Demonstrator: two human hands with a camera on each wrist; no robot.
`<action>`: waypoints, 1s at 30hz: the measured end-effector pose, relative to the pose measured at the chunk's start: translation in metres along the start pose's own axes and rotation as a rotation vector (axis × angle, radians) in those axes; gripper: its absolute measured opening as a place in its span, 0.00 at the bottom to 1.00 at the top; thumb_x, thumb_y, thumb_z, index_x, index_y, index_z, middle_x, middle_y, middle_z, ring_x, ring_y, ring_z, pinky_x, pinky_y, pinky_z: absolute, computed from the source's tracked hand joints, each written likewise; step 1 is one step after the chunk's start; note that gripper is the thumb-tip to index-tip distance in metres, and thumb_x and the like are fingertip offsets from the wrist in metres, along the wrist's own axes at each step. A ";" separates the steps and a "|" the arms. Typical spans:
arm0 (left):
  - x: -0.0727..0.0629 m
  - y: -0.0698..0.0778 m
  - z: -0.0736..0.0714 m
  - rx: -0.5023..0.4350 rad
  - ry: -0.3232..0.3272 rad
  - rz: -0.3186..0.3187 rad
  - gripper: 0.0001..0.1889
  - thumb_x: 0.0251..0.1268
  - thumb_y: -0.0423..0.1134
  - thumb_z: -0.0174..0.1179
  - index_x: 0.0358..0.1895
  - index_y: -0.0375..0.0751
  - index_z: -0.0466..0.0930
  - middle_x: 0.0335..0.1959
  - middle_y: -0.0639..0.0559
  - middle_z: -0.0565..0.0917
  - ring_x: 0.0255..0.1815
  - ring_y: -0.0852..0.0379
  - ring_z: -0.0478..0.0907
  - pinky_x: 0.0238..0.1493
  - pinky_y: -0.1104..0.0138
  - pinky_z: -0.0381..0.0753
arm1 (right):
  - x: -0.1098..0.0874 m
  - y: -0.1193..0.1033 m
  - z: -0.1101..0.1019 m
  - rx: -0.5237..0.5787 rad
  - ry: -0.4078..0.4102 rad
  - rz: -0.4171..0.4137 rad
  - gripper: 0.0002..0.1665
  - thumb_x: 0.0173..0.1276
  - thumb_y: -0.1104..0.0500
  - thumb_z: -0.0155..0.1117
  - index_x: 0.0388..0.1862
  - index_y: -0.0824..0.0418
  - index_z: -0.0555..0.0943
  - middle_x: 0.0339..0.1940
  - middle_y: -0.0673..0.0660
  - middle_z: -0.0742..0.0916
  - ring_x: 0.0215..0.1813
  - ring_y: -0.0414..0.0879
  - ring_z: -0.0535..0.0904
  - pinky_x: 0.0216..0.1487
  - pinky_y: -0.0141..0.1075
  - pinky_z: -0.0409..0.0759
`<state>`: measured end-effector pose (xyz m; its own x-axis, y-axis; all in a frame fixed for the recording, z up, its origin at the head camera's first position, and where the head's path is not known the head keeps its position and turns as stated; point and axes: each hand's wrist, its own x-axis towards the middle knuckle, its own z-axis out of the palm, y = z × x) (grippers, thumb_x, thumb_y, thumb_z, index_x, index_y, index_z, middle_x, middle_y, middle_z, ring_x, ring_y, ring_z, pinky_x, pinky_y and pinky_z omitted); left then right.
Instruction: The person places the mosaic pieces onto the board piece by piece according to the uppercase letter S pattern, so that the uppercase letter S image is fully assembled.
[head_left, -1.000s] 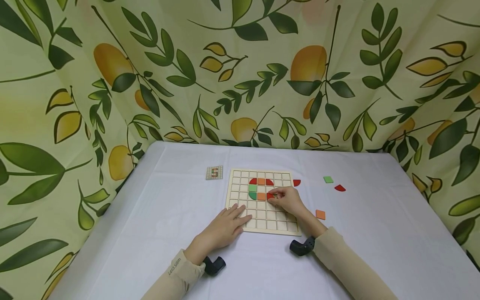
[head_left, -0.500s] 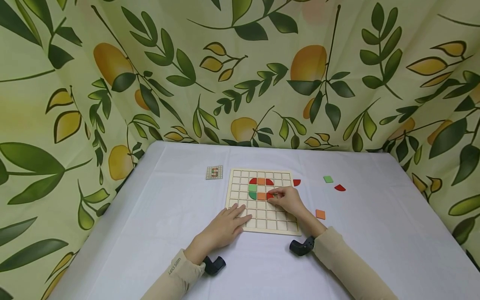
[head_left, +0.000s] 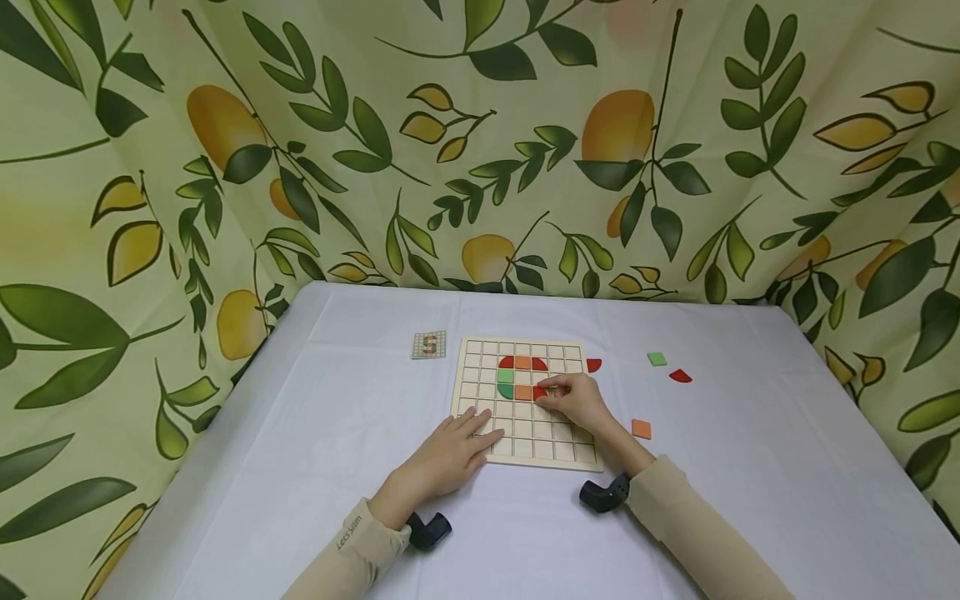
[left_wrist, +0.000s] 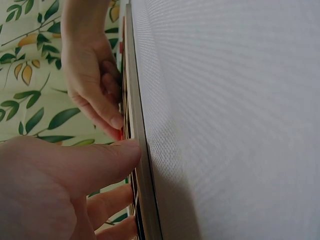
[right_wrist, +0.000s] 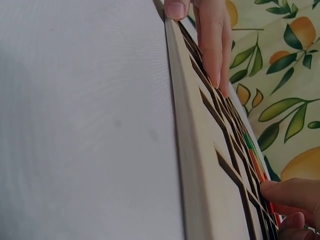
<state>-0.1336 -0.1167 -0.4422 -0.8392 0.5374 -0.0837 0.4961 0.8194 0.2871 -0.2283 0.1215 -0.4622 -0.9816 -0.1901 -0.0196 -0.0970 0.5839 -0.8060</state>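
Note:
A square wooden grid board point(head_left: 534, 451) lies on the white-covered table. My left hand point(head_left: 444, 458) rests on its front left part with fingers spread, and the left wrist view shows the thumb point(left_wrist: 117, 157) against the board's edge. Between thumb and fingertips, my right hand point(head_left: 576, 400) pinches a red quarter-circle tile point(head_left: 537, 392) at a cell in the board's middle, partly hidden by the fingers. Left of that tile sit an orange square tile point(head_left: 522, 392) and a dark green quarter-circle tile point(head_left: 506, 390). Above them are a light green square point(head_left: 506, 376) and a red-orange-red row.
A small pattern card point(head_left: 429, 345) lies left of the board. Loose tiles lie to the right: a red quarter-circle point(head_left: 594, 365) by the board's edge, a light green square point(head_left: 657, 359), another red quarter-circle point(head_left: 680, 376) and an orange square point(head_left: 641, 428). A leaf-patterned curtain point(head_left: 480, 167) hangs behind.

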 end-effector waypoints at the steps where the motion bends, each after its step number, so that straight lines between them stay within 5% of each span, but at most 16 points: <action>1: 0.000 0.000 0.000 -0.001 -0.001 -0.001 0.22 0.74 0.42 0.48 0.69 0.52 0.68 0.76 0.45 0.63 0.78 0.42 0.57 0.76 0.46 0.62 | 0.000 0.000 0.000 0.000 0.003 -0.001 0.16 0.57 0.63 0.72 0.44 0.68 0.86 0.13 0.47 0.69 0.20 0.40 0.62 0.20 0.26 0.57; 30: -0.002 0.003 -0.003 -0.034 -0.008 -0.011 0.22 0.74 0.41 0.48 0.70 0.51 0.68 0.76 0.45 0.62 0.78 0.42 0.56 0.77 0.45 0.60 | -0.011 0.018 -0.041 -0.002 0.064 0.070 0.17 0.61 0.59 0.69 0.47 0.68 0.85 0.20 0.48 0.73 0.27 0.39 0.65 0.22 0.26 0.62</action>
<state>-0.1314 -0.1158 -0.4385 -0.8425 0.5304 -0.0944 0.4792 0.8179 0.3186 -0.2259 0.1667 -0.4524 -0.9945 -0.0977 -0.0383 -0.0276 0.5958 -0.8027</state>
